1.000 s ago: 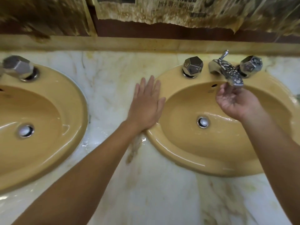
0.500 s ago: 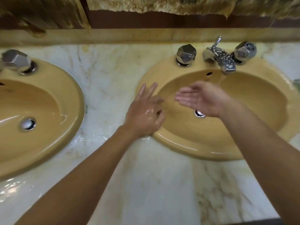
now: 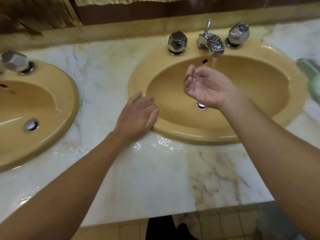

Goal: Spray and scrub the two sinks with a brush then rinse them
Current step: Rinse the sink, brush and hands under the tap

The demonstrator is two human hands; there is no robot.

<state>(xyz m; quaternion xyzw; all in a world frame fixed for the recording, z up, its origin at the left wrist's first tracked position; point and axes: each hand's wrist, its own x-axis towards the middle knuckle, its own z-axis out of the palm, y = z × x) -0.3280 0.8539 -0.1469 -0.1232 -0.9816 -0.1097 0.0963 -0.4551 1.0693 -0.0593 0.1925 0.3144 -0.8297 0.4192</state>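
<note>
Only one view, the head cam, so all from that, w/ the right sink [image 3: 280,66] as landmark. Change since half a sec ago: the right hand [image 3: 206,87], which was stretched flat across the basin toward its left side, is back under the spout [image 3: 212,44] at the sink's rear, palm up and cupped, fingers loosely curled, holding nothing solid, just catching the thin stream that runs from the spout. The left hand [image 3: 138,115] has slid off the basin's inner slope; it now lies w/ fingers straight and close together at the sink's left-front rim, partly on the counter [image 3: 155,179], gripping nothing. The counter just in front of the sink shines wet. Two faceted knobs flank the spout, one on its left [image 3: 177,42], one on its right [image 3: 238,34]. The left sink [image 3: 65,94] sits well apart, across a strip of counter, and looks wet too. No brush or spray bottle to be seen; a blurry greenish thing [image 3: 310,75] sits past the right sink's far-right edge, can't tell what it is. My read: this is the rinse stage, scooping water by hand to throw over the rim and wiping w/ the other hand. Water on, so the job looks near done, but how much rinsing is left I can't say.
</note>
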